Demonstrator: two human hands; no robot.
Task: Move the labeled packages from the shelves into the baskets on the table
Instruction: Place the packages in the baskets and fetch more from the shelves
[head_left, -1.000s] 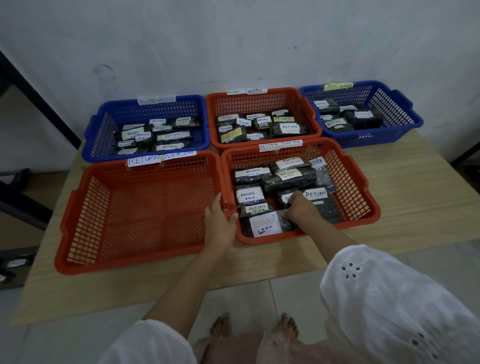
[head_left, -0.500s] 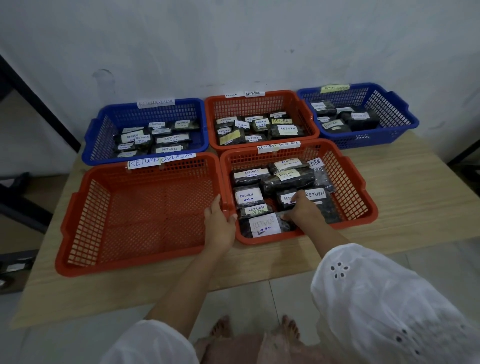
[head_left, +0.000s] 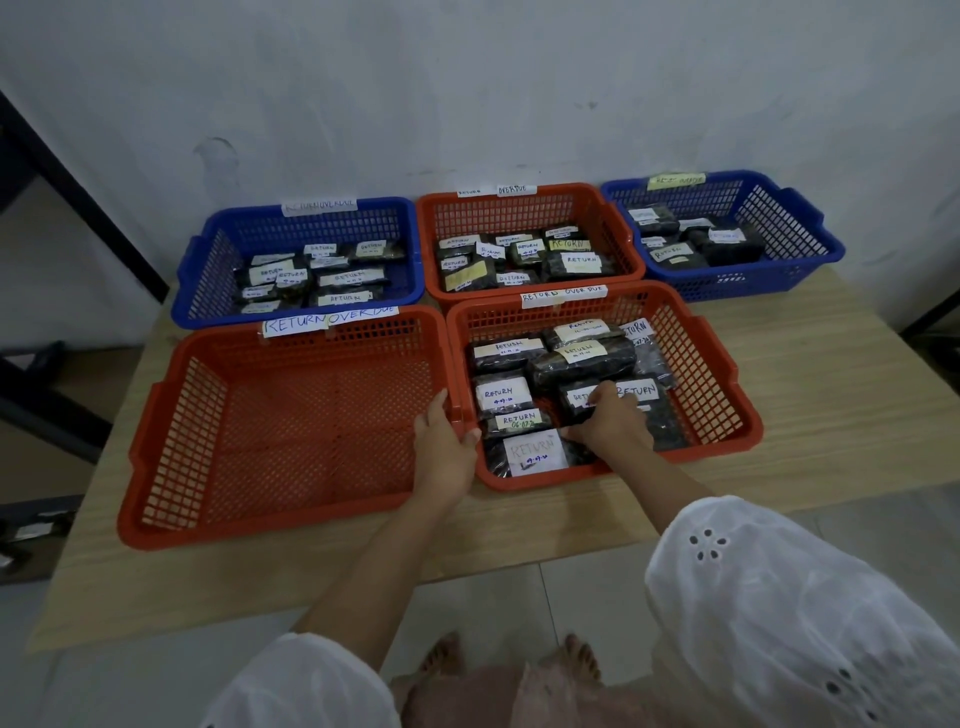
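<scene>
— What is seen nearest?
— A white eyelet sleeve is seen at the lower right and a second white sleeve at the lower left, with bare feet on a tiled floor between them. Both forearms are stretched over the near edge of the worktop.
— How is the left hand placed?
— The left hand is laid where the two front baskets meet. Its fingers are spread out straight along the touching rims, its thumb is set at the near corner of the front right orange basket, and nothing is held.
— And the right hand?
— The right hand is placed inside that same basket, and a dark labeled package marked RETURN is gripped under its curled fingers. Other dark packages with pale labels are packed around it, and a package with a large white label is set just in front of the hand, against the near wall.
— What is found beside it?
— The front left orange basket is set touching it. Its mesh floor is shown, and a strip reading RETURN OVERDUE is stuck on its far rim.
— And farther back?
— Three more are lined up before the wall: a left blue basket, a middle orange basket and a right blue basket, each loaded with labeled dark packages
</scene>
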